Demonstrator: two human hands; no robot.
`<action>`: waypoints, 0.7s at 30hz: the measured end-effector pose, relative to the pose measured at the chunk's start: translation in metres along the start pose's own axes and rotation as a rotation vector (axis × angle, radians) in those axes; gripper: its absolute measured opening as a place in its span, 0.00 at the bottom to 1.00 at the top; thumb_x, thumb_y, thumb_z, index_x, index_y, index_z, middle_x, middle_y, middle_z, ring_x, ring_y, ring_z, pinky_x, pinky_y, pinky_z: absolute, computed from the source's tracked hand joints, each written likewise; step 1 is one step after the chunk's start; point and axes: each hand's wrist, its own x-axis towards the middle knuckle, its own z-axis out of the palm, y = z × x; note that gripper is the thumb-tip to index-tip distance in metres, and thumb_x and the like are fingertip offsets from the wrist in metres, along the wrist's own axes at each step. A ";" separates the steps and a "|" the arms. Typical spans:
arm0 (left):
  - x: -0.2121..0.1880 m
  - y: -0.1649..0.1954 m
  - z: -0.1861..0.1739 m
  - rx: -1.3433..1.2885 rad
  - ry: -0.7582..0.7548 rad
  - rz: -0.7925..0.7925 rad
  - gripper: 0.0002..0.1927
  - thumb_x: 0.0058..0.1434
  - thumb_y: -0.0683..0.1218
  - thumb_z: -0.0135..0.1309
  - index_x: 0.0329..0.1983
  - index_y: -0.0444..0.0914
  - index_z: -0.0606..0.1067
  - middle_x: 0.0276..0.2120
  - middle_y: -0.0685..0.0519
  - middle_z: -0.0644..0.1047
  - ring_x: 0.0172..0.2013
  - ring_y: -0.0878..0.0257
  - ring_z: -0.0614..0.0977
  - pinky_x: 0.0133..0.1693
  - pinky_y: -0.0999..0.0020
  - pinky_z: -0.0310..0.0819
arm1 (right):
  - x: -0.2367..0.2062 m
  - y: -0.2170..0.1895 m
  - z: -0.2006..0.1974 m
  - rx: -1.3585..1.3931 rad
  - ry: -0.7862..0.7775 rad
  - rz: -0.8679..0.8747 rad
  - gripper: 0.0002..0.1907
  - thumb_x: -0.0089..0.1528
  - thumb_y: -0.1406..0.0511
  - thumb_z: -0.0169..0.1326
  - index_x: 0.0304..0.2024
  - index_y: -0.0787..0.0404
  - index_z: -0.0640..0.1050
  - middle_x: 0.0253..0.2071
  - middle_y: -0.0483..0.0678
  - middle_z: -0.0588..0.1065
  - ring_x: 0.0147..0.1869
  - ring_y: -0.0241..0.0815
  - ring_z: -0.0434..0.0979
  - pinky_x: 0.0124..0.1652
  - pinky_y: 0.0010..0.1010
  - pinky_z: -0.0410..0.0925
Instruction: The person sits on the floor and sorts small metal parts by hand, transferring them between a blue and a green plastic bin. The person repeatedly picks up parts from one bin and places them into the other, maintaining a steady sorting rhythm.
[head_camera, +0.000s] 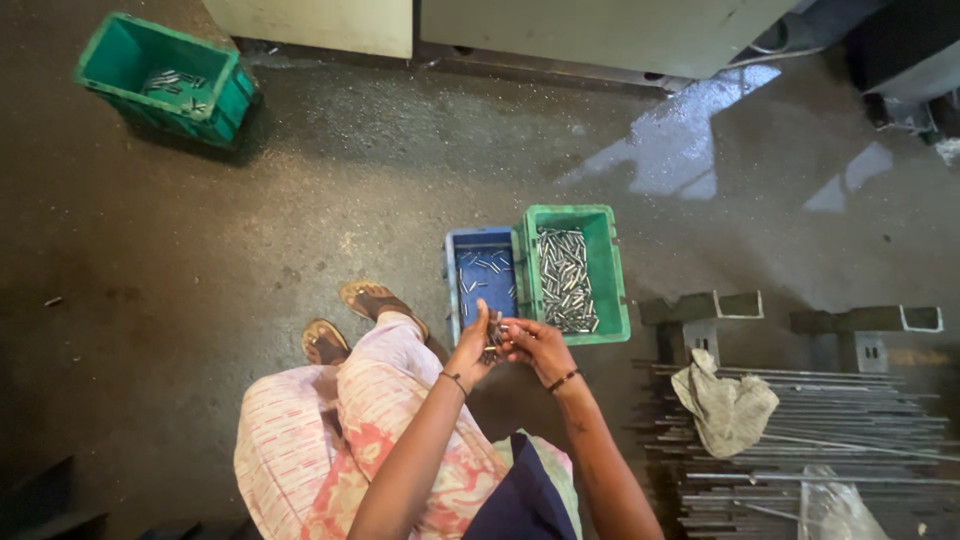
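My left hand (471, 349) and my right hand (535, 346) meet just above the near edge of two bins, and both close around a small bunch of short metal pins (495, 335). In front of them sits a blue bin (452, 280) with a few loose pins on its bottom. Beside it on the right, a green bin (610, 275) holds a thick pile of the same silvery pins. My knees in pink patterned cloth and my sandalled feet are below and left of the hands.
Another green bin (225, 100) with some pins stands far left on the dark concrete floor. A stack of long metal rods (850, 430) with a crumpled rag (727, 405) lies to the right, behind two metal channel stands (700, 310). Machine bases line the top edge.
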 end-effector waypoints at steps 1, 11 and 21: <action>0.000 0.000 0.002 0.015 -0.003 -0.005 0.33 0.61 0.74 0.44 0.39 0.41 0.76 0.24 0.55 0.79 0.20 0.66 0.78 0.19 0.75 0.70 | -0.002 0.000 -0.002 -0.032 0.019 -0.014 0.18 0.67 0.67 0.55 0.57 0.71 0.77 0.40 0.48 0.80 0.38 0.36 0.82 0.36 0.23 0.75; -0.003 -0.007 -0.008 0.038 -0.019 0.083 0.31 0.66 0.70 0.47 0.39 0.38 0.74 0.25 0.55 0.76 0.21 0.68 0.75 0.20 0.74 0.70 | 0.013 0.038 -0.002 0.077 0.021 -0.023 0.13 0.67 0.66 0.56 0.51 0.69 0.76 0.38 0.49 0.79 0.37 0.37 0.82 0.36 0.27 0.77; 0.005 0.003 -0.008 0.026 0.122 0.032 0.29 0.64 0.73 0.44 0.34 0.43 0.72 0.21 0.56 0.73 0.18 0.67 0.75 0.18 0.75 0.66 | 0.021 0.006 -0.004 0.120 0.023 -0.133 0.16 0.65 0.67 0.52 0.56 0.62 0.72 0.42 0.46 0.80 0.44 0.35 0.82 0.44 0.30 0.80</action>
